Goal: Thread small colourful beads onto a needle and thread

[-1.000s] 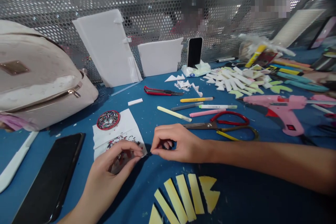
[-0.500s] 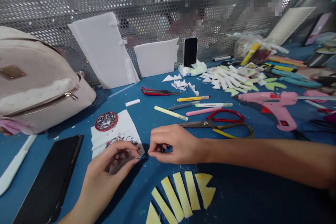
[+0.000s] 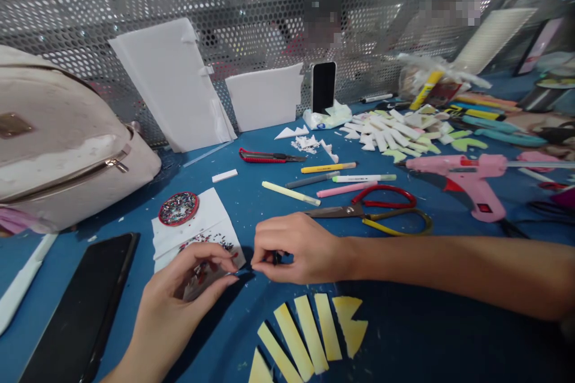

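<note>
Head view shows small beads [image 3: 217, 238] on the white paper [image 3: 214, 205]; by its near right corner, the left hand's [image 3: 177, 294] grip is narrow, fingertip contact unclear. Just right of the paper, the right hand's [image 3: 300, 248] grip is pinched shut, anything in either too small to tell.

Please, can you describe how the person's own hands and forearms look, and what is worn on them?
The left hand and right hand are bare, with no gloves. No watch or bracelet shows at either wrist, and I see no ring, though some fingers are partly hidden. No sleeve shows on the visible part of either forearm.
</note>
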Demonstrator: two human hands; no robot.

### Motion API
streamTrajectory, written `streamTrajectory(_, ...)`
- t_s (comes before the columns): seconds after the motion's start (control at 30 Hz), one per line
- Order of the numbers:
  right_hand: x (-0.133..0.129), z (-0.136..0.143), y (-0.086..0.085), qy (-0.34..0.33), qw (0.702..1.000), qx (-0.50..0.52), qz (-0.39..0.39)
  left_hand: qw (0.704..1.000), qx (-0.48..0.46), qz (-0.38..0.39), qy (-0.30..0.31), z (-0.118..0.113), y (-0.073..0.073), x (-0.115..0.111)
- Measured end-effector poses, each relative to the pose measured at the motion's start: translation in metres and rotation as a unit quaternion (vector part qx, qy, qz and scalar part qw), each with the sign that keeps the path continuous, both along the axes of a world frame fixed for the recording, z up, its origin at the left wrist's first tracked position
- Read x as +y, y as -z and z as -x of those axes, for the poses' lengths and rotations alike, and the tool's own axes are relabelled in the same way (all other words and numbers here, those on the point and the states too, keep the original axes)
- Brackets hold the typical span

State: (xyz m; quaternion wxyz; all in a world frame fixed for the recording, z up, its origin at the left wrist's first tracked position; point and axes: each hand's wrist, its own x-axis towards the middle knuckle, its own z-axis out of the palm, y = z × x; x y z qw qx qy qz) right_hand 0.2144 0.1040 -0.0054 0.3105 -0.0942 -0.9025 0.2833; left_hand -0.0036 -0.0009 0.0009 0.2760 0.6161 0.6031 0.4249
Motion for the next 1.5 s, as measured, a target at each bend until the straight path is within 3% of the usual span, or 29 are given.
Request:
streamTrajectory(0.43, 0.000, 0.000, 0.004, 0.005, 0.999, -0.014, -0.035, 1.000, 0.014, -0.017, 0.003, 0.001, 0.002, 0.001)
streamTrajectory(0.67, -0.002, 0.002, 0.005, 0.006, 0.997, 0.000, -0.079, 0.997, 0.054, -0.032, 0.042, 0.005, 0.005, 0.001)
streamTrajectory(0.97, 0.000, 0.003, 0.005, -0.028, 0.995, -0.010, -0.097, 0.983, 0.101, -0.107, 0.113, -0.005, -0.005, 0.006)
streamTrajectory(1.27, 0.001, 0.000, 0.002, -0.044, 0.998, -0.023, -0.031, 0.986, 0.093, -0.105, 0.091, -0.011, -0.002, 0.010)
streamTrajectory(1.5, 0.001, 0.000, -0.007, -0.012, 0.987, 0.029, 0.160, 0.973, 0.125, -0.151, 0.119, -0.009, -0.003, 0.007)
